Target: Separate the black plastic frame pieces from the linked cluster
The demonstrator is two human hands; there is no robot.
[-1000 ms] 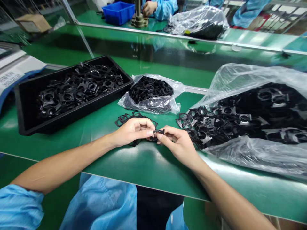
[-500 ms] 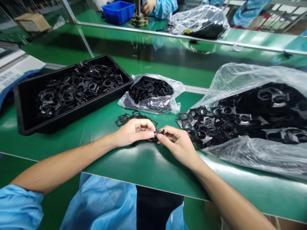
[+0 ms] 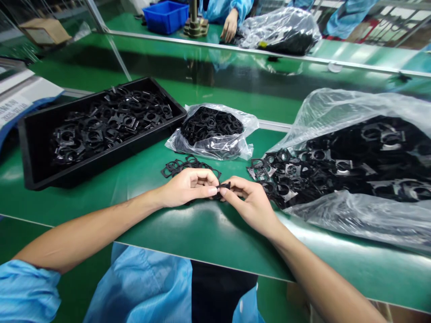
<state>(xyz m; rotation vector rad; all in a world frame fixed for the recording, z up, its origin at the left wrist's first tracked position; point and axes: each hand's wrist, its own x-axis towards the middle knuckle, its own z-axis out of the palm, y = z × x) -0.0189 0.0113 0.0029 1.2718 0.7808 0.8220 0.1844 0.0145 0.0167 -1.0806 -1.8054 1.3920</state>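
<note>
Fingertips [image 3: 213, 191] of the left hand [image 3: 183, 188] and right hand [image 3: 254, 205] are pinching a thin black plastic part [image 3: 225, 185] right of the black rectangular plastic tray [image 3: 101, 159].

Left grip [image 3: 186, 187] and right grip [image 3: 252, 204] pinch a part [image 3: 225, 185] (black).

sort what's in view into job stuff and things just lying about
Likely the job's:
black part, held by left hand and right hand
loose black rings
black tray
small parts bag
large parts bag

Probably outside this job:
cardboard box
blue bin
</note>
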